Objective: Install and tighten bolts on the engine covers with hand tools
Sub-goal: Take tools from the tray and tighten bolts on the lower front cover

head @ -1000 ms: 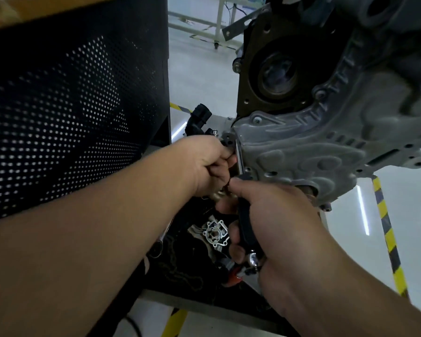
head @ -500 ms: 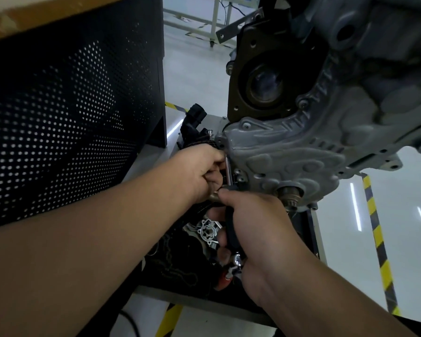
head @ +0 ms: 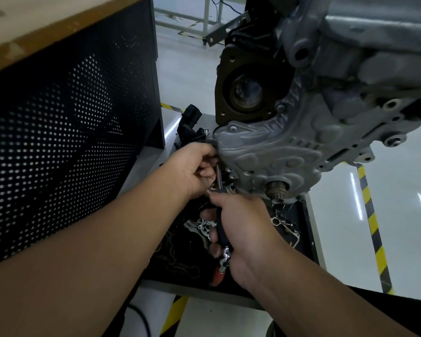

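Head view: right hand (head: 241, 224) grips a black-handled ratchet wrench (head: 221, 229) below the grey engine cover (head: 265, 156); left hand (head: 197, 171) curls its fingers around the wrench's shaft at the cover's lower-left edge.

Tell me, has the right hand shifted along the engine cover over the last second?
No. The right hand stays by the grey engine cover's lower left edge, gripping the black tool handle.

A low bench (head: 312, 229) with a pale rim and a dark top stood on the glossy floor (head: 399, 215). On the dark top lay a silver pump housing (head: 203, 228), a chain (head: 178, 261) at its seven o'clock, and a red-handled tool (head: 218, 276) toward five o'clock.
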